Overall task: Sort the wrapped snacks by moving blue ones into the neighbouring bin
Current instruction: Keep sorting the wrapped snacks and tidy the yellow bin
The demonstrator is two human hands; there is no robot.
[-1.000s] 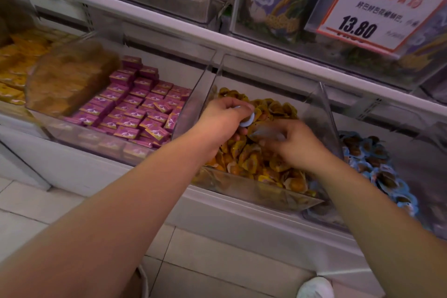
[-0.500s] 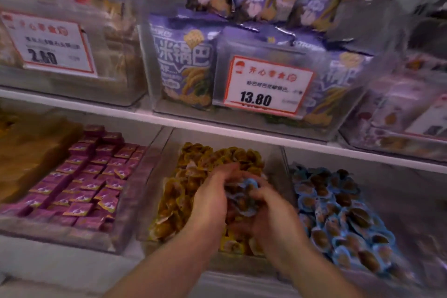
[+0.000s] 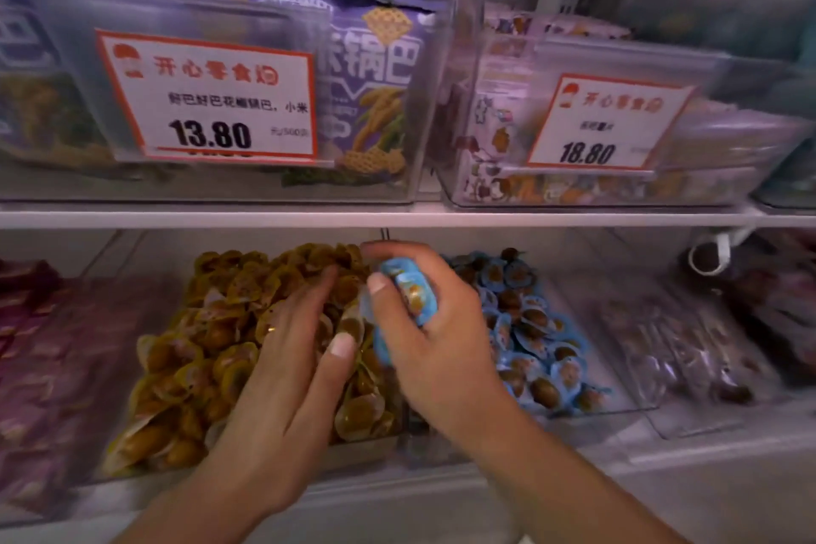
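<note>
A clear bin of yellow-wrapped snacks [image 3: 198, 349] sits on the lower shelf, and the neighbouring bin on its right holds blue-wrapped snacks [image 3: 534, 336]. My right hand [image 3: 437, 345] grips a small bunch of blue-wrapped snacks [image 3: 410, 292] above the divider between the two bins. My left hand [image 3: 291, 362] lies flat on the yellow pile with its fingers spread and relaxed, holding nothing I can see.
A white shelf edge [image 3: 397, 219] runs just above the bins. Upper bins carry price tags 13.80 [image 3: 212, 97] and 18.80 [image 3: 605, 124]. Purple-wrapped snacks [image 3: 39, 358] fill the bin at left, and dark snacks [image 3: 689, 345] the bin at right.
The view has tilted up and shifted right. My right hand has lifted a bunch of blue snacks out of the yellow pile toward the right bin. My left hand has settled flat on the pile.
</note>
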